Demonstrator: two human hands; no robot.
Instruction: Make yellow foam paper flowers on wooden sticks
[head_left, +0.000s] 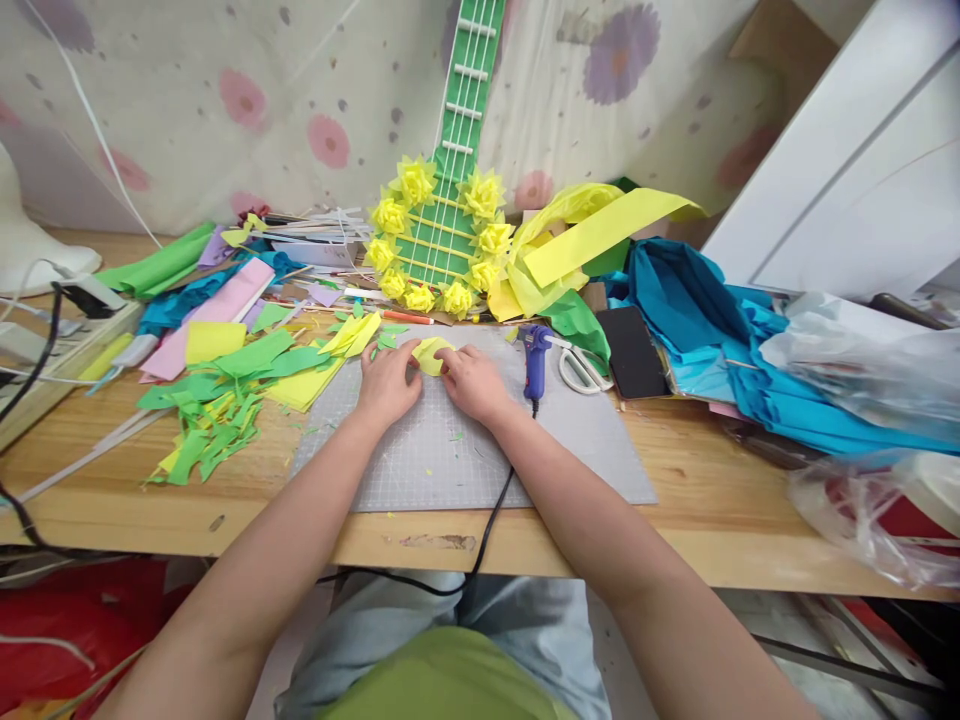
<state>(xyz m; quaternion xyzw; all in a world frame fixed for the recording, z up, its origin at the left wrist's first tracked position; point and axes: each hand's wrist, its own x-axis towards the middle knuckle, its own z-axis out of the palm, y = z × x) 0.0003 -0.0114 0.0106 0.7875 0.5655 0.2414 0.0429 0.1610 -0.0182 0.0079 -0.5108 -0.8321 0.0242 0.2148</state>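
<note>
A small piece of yellow paper is held between both hands over the grey cutting mat. My left hand pinches its left edge, and my right hand closes on its right edge. Just behind the hands stands a green paper guitar with white strings, ringed by yellow paper flowers. To the right of my right hand lie a blue glue gun and white-handled scissors, both on the mat. Yellow paper sheets rest left of my left hand.
Green paper scraps heap up at the left, near a power strip. At the right lie a black phone, blue crepe paper and a plastic bag. The glue gun's black cord drops over the table's front edge.
</note>
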